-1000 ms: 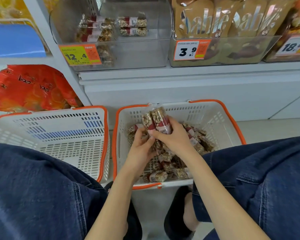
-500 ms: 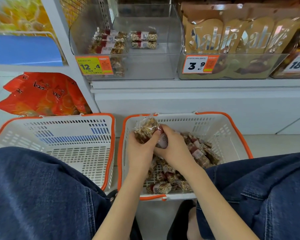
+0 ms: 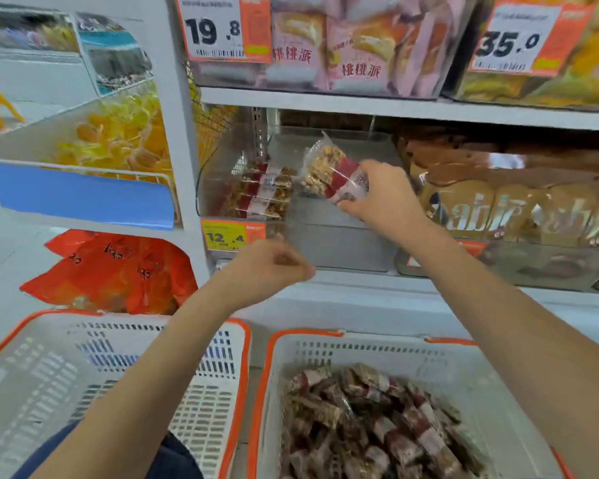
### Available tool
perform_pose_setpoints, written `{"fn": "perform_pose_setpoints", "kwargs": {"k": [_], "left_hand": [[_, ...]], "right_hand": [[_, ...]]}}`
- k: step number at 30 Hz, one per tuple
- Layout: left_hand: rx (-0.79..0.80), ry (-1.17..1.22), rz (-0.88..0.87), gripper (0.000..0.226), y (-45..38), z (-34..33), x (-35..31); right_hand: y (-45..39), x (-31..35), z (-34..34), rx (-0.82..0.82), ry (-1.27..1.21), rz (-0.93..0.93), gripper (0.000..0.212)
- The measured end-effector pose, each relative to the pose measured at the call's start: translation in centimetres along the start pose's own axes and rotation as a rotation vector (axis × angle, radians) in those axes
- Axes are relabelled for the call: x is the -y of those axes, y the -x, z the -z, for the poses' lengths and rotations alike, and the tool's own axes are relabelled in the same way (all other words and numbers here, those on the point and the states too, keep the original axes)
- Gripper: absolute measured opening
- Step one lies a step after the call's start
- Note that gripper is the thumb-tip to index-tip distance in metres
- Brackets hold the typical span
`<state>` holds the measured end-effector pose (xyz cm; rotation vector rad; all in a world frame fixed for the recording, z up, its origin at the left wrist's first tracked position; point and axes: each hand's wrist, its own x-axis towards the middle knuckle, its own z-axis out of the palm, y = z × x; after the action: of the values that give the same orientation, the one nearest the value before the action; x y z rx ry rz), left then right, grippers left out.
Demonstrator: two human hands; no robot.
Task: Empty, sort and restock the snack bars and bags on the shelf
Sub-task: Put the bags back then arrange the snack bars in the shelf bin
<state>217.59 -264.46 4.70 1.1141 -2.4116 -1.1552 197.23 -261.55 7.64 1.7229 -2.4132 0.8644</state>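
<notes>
A: Clear plastic bin (image 3: 339, 243) on the middle shelf (image 3: 395, 108), yellow tag 12.4 (image 3: 223, 236) on its front. Right hand (image 3: 384, 195) is up inside it, fingers pinching a small bundle of nut bars (image 3: 332, 174), red-and-white wrapper bands showing, bundle tilted with its far end toward the upper left.

B: Noted. Bundle touching the bin floor?

A: Cannot tell. It sits just right of the stacked bars (image 3: 263, 193) already lying at the bin's left side; a small gap between the two.

B: Left hand?

A: Left hand (image 3: 270, 267) hangs in front of the bin's lower edge, below the tag, fingers loosely curled, holding nothing. The hands are apart, right higher and deeper than left.

B: Supply?

A: White basket with orange rim (image 3: 267, 392) on the floor at right, a heap of loose bars (image 3: 377, 423) in it. Second basket (image 3: 218, 392) of the same make just beside it on the left; only its slotted walls show.

B: Neighbours on the shelf?

A: Brown bags (image 3: 519, 209) in the bin to the right. Pink packs (image 3: 325, 50) with a 19.8 tag above. Red-orange bags (image 3: 118, 271) low at left, yellow packs (image 3: 118, 140) over a blue shelf strip (image 3: 77, 198).
</notes>
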Motion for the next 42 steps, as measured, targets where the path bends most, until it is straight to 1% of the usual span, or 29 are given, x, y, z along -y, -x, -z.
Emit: {"fn": "perform_pose_setpoints", "kwargs": {"k": [2, 4, 7, 10, 12, 15, 19, 22, 25, 28, 30, 32, 33, 35, 36, 38, 42], "left_hand": [[0.06, -0.176, 0.056, 0.029, -1.3, -0.4, 1.3], [0.077, -0.281, 0.068, 0.037, -2.3, -0.8, 2.1], [0.019, -0.373, 0.027, 0.038, -3.3, -0.9, 3.0], [-0.032, -0.521, 0.02, 0.034, -4.4, -0.8, 3.7], [-0.054, -0.544, 0.022, 0.031, -5.0, -0.7, 4.0], [-0.042, -0.537, 0.019, 0.032, -5.9, -1.0, 4.2], [-0.007, -0.508, 0.002, 0.033, -6.0, -1.4, 4.2], [-0.017, -0.522, 0.002, 0.032, -5.7, -1.5, 4.4], [-0.032, -0.54, -0.002, 0.032, -5.4, -1.8, 4.2], [-0.026, -0.552, -0.019, 0.033, -5.2, -2.2, 3.7], [-0.023, -0.562, -0.025, 0.033, -5.3, -2.4, 3.4], [-0.021, -0.567, -0.021, 0.033, -5.4, -2.5, 3.3], [-0.02, -0.568, -0.02, 0.033, -5.4, -2.5, 3.3], [-0.015, -0.565, -0.016, 0.033, -5.5, -2.4, 3.4], [-0.014, -0.561, -0.015, 0.033, -5.5, -2.4, 3.4], [-0.023, -0.555, -0.015, 0.032, -5.4, -2.3, 3.6], [-0.037, -0.546, -0.028, 0.034, -5.4, -2.4, 3.8]], "right_hand": [[-4.2, -1.4, -1.3, 0.065, 0.132, -0.044, 0.044], [-7.3, -3.3, -3.2, 0.176, 0.238, -0.118, 0.047], [-10.1, -5.8, -6.3, 0.319, 0.27, -0.18, 0.043], [-12.6, -6.5, -9.3, 0.356, 0.231, -0.141, 0.045], [-13.9, -6.6, -10.8, 0.366, 0.251, -0.112, 0.043], [-14.7, -7.2, -11.8, 0.351, 0.284, -0.09, 0.043], [-14.5, -8.3, -11.3, 0.252, 0.216, -0.041, 0.061], [-14.2, -8.6, -11.3, 0.185, 0.22, 0.006, 0.057], [-14.1, -8.3, -11.7, 0.206, 0.161, 0.019, 0.053], [-13.9, -8.0, -11.6, 0.199, 0.122, 0.009, 0.057], [-13.4, -8.2, -11.3, 0.184, 0.09, -0.054, 0.07], [-13.0, -8.6, -10.9, 0.148, 0.03, -0.223, 0.082], [-12.9, -8.9, -10.8, 0.135, -0.015, -0.317, 0.083], [-12.7, -9.3, -10.9, 0.156, -0.108, -0.437, 0.076], [-12.7, -9.4, -11.1, 0.171, -0.161, -0.457, 0.069], [-12.6, -9.4, -11.3, 0.152, -0.257, -0.477, 0.059], [-13.1, -9.5, -11.8, 0.1, -0.275, -0.458, 0.063]]}}
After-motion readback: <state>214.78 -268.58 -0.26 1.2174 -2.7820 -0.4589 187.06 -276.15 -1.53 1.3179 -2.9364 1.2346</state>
